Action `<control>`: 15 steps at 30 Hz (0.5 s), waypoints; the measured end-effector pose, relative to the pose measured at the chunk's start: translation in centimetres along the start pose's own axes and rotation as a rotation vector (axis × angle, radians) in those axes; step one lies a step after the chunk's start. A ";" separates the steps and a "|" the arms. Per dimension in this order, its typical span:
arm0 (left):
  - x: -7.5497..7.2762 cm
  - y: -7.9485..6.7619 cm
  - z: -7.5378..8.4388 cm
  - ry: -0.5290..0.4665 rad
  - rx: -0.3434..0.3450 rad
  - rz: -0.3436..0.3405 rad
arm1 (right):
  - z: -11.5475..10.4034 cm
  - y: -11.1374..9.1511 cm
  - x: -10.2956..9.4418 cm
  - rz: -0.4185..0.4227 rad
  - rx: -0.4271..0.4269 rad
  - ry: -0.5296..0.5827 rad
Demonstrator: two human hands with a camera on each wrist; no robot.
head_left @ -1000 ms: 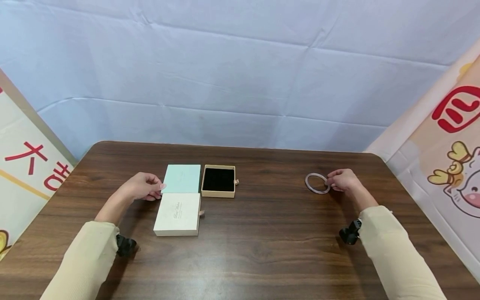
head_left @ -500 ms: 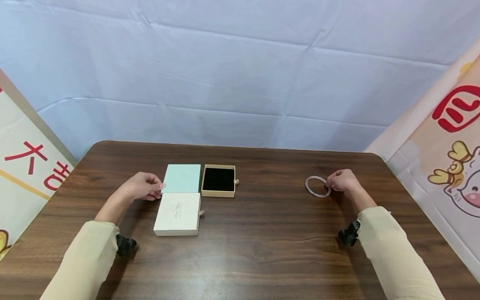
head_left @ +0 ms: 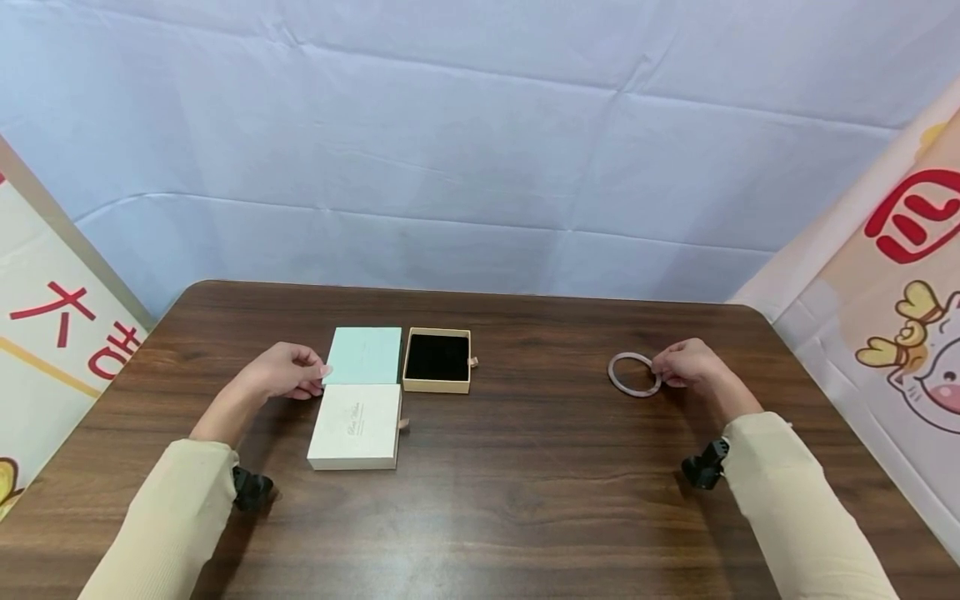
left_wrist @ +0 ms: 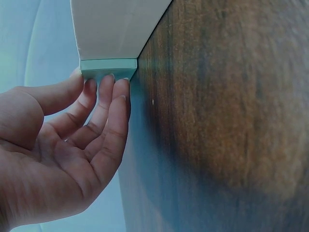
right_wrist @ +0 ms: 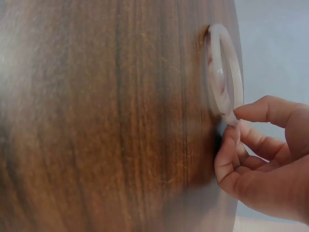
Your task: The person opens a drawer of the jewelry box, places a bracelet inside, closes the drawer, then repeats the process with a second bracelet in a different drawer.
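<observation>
In the head view, my left hand (head_left: 288,372) is at the left edge of a mint green box (head_left: 366,357) with a dark right side. The left wrist view shows the thumb on the box's upper edge and curled fingertips against its end (left_wrist: 108,65). A white box (head_left: 356,427) with printed lettering lies directly in front of it. To its right sits an open gold-rimmed drawer (head_left: 438,360) with a black insert. My right hand (head_left: 688,365) pinches a pale bangle (head_left: 619,385) between thumb and fingers; its reddish streaks show in the right wrist view, where the bangle (right_wrist: 219,72) stands close to the tabletop.
The brown wooden table (head_left: 517,500) runs under everything. Behind it hangs a pale blue cloth (head_left: 465,167). Printed banners flank the table on the left (head_left: 60,317) and the right (head_left: 915,333). Small ribbon tabs stick out from the white box and the drawer.
The bangle's ring has tipped slightly in my right hand, its near side now lower and a little further left in view. My left hand and the boxes have stayed put.
</observation>
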State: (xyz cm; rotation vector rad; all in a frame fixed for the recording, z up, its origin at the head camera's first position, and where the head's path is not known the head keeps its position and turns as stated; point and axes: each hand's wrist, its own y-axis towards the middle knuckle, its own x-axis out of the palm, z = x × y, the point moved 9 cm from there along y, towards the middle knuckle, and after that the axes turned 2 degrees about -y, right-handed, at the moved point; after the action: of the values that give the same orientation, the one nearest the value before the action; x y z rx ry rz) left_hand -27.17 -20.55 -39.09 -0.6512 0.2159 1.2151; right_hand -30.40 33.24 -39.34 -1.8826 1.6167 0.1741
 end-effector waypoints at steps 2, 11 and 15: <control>0.0 0.0 0.0 0.001 0.001 -0.001 | 0.1 0.0 0.1 -0.016 0.009 0.011; 0.0 -0.1 0.1 0.003 0.005 -0.009 | 0.1 -0.1 0.8 -0.087 0.008 0.050; 0.0 -0.1 0.1 0.003 0.002 -0.012 | 0.2 -0.1 1.0 -0.104 0.017 0.078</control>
State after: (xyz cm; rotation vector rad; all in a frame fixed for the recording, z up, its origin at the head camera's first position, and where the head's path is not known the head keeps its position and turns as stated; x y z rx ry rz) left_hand -27.11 -20.45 -38.98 -0.6515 0.2152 1.2023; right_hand -30.02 32.50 -39.97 -1.9767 1.5611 0.0432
